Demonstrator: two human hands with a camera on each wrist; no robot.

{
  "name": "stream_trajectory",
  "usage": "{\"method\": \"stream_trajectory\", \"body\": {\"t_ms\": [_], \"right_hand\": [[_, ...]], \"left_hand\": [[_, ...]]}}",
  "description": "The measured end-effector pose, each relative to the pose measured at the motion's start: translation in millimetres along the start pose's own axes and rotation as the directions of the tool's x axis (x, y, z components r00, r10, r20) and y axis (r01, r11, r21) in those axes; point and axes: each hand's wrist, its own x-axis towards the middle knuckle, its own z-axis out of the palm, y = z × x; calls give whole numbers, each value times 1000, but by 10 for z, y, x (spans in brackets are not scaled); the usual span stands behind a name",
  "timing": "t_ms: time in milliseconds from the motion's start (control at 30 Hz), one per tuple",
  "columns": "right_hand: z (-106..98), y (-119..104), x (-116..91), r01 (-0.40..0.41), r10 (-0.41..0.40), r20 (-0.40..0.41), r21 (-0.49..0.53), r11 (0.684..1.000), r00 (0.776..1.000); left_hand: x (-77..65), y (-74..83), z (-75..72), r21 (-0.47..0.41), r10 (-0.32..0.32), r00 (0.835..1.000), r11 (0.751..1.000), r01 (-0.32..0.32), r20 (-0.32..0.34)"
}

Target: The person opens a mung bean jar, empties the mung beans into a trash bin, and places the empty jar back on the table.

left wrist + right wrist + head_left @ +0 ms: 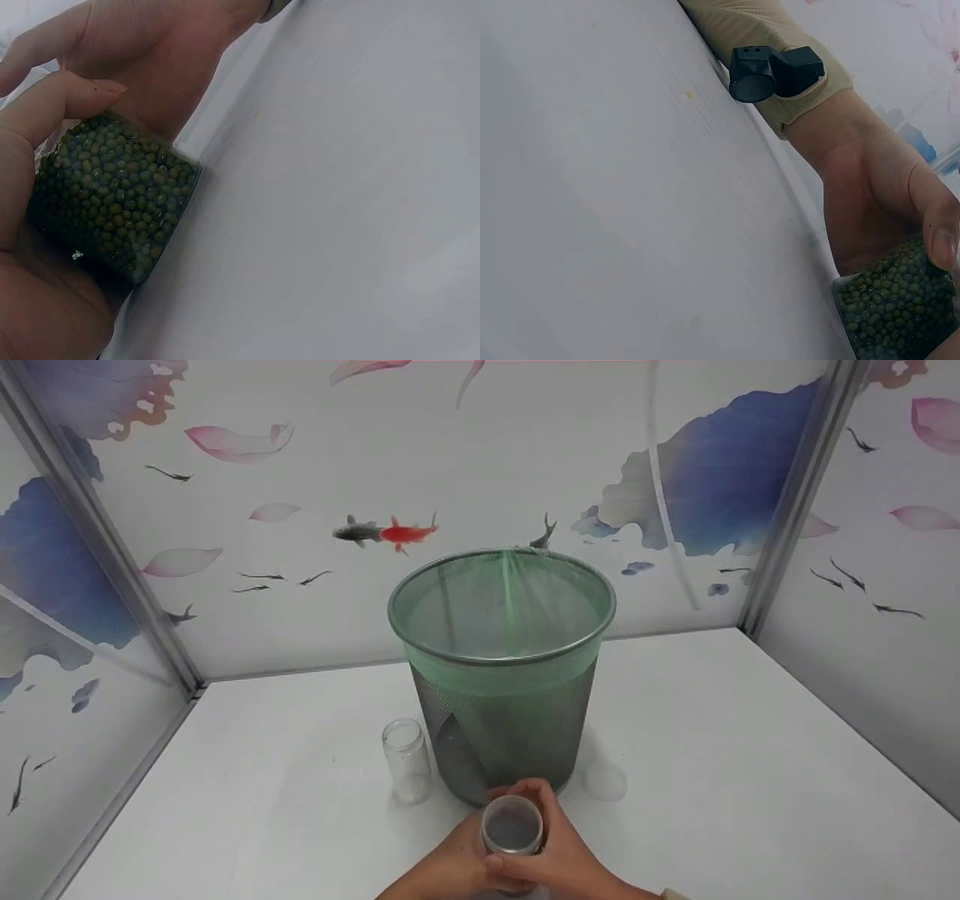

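Note:
Both hands hold a clear jar of mung beans (512, 826) just in front of the bin, at the bottom middle of the head view. My left hand (456, 856) wraps its left side, and my right hand (564, 847) curls round its right side, fingers behind the rim. Green beans show through the jar wall (120, 195) in the left wrist view. The right wrist view also shows the jar's lower part (892, 311). Whether a lid covers its top, I cannot tell. The jar's base is close to the table; contact is unclear.
A mesh waste bin (517, 712) with a green bag liner stands behind the hands. Left of it is an upright clear jar (405, 765) without beans. A round translucent lid-like disc (604, 781) lies to its right. Printed panels surround the white table (262, 780).

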Motion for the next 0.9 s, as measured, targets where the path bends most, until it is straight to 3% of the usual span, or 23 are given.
{"method": "stream_trajectory", "body": {"t_ms": [167,400,700,900], "right_hand": [[-8,8,3,0,0,11,27,1000,1000],[-28,4,-7,-8,9,34,-34,999,999],[-32,10,-10,-5,8,38,-66,998,999],[-19,27,-6,25,-24,36,-35,999,999]], "left_hand": [[-2,14,3,-16,-14,1000,1000,14,1],[13,22,7,118,-1,1000,993,5,-32],[7,23,0,54,-14,1000,998,16,-27],[0,18,-5,36,-38,999,999,39,-23]]}}
